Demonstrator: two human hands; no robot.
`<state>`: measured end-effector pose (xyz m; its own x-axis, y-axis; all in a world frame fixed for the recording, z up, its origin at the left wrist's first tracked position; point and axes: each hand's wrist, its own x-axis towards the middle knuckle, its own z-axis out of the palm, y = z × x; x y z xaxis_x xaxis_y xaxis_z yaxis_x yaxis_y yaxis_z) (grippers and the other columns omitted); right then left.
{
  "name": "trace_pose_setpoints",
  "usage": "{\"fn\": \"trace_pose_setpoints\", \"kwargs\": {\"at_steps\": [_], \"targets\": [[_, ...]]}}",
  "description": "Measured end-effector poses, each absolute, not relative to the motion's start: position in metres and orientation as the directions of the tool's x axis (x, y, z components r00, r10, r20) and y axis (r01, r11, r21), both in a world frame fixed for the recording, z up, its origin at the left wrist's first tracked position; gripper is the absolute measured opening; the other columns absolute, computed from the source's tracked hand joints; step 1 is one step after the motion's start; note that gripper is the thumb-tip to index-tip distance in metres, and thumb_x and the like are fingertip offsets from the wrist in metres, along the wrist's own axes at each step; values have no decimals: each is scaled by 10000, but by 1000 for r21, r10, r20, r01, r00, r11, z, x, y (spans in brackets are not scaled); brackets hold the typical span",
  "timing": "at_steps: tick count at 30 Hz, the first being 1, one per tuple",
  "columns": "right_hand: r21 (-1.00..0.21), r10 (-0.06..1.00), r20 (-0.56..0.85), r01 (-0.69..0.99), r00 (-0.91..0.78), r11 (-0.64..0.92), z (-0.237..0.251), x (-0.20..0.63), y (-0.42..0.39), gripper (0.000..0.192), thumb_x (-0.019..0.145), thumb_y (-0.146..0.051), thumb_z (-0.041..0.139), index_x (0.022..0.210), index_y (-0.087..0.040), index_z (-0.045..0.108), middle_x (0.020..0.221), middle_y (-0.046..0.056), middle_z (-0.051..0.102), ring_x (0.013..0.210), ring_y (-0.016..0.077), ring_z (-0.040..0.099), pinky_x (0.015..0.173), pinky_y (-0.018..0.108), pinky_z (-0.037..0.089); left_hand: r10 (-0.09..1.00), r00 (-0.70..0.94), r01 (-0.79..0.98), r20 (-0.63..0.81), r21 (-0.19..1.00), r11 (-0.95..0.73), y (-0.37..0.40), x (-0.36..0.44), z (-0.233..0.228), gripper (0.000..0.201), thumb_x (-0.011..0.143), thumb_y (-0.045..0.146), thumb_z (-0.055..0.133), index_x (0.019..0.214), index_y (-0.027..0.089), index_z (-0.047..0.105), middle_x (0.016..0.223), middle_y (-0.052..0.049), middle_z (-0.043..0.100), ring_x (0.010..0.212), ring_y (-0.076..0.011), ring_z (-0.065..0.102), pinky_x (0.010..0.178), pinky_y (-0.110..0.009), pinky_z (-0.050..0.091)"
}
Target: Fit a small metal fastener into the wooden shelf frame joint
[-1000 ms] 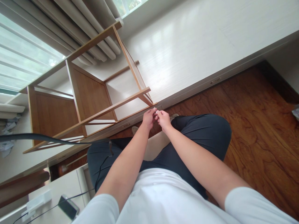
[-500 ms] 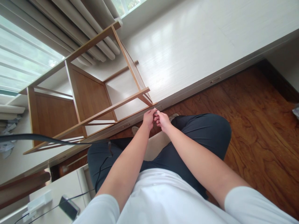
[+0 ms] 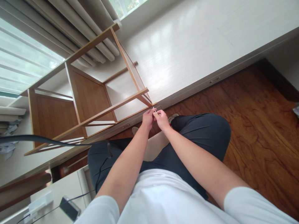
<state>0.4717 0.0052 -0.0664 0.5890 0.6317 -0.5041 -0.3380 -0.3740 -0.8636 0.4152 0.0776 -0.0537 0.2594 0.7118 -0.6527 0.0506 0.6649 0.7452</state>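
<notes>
Pinching a small metal pin (image 3: 154, 109) between our left hand (image 3: 148, 118) and right hand (image 3: 160, 119), fingertips clamped on it, beside the shelf (image 3: 93, 93).

A dark reddish-brown wooden floor (image 3: 257, 124) fills the right of the frame; a white raised platform (image 3: 187, 46) above it bears a light-brown wooden shelf frame (image 3: 93, 93).

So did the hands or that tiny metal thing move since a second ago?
Barely. The left hand and right hand edged slightly toward the wooden shelf frame, fingertips pinched on the small metal piece throughout. Nothing was let go. The frame, floor and phone stayed put.
</notes>
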Motion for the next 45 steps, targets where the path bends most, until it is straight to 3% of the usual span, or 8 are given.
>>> {"fn": "trace_pose_setpoints", "kwargs": {"at_steps": [10,17,22,29,32,37,45], "targets": [[-855,633,-518,-380,576,-354,-70,470,5,336,864,-574,637,847,-247,566,628,-26,647,575,167,558,574,269,428,723,272,59,-635,761,646,81,413,-59,248,728,327,879,815,137,746,695,-25,676,634,-122,601,596,-236,464],[-791,613,-594,-517,521,-326,-64,471,5,249,903,-463,644,858,-226,583,617,-40,620,503,121,483,475,228,351,718,237,72,-655,749,659,80,417,-59,210,788,302,832,801,132,709,673,-5,630,563,-94,549,544,-221,423],[-642,601,-702,-704,382,-303,-52,474,5,177,971,-343,584,869,-201,607,590,-42,590,443,94,424,412,215,286,707,242,108,-665,742,661,81,416,-60,216,816,323,794,829,142,677,609,39,553,437,-65,438,436,-210,322],[-247,595,-801,-939,58,-240,-44,483,9,332,1081,-315,425,807,-188,566,571,-33,551,436,89,387,451,215,285,664,256,139,-702,707,694,84,416,-61,277,776,375,821,833,175,638,559,61,530,420,-80,448,429,-209,350],[-144,606,-795,-961,-30,-238,-44,486,9,357,1091,-322,399,792,-193,546,570,-29,549,444,98,393,469,224,282,657,239,156,-715,696,701,85,417,-59,289,764,379,834,811,178,632,548,61,527,428,-77,451,444,-207,365],[-150,581,-814,-953,-31,-262,-45,486,9,353,1088,-357,408,806,-199,552,568,-22,568,448,109,404,474,234,287,659,239,158,-713,698,699,85,417,-59,297,749,393,842,815,174,653,545,53,530,445,-92,472,451,-219,376],[-277,509,-854,-922,108,-270,-39,483,8,388,1084,-463,413,824,-205,543,537,-28,554,419,108,390,434,225,286,694,258,126,-672,736,665,82,415,-63,334,686,405,882,802,153,695,660,-5,624,590,-134,588,520,-247,452]]}}
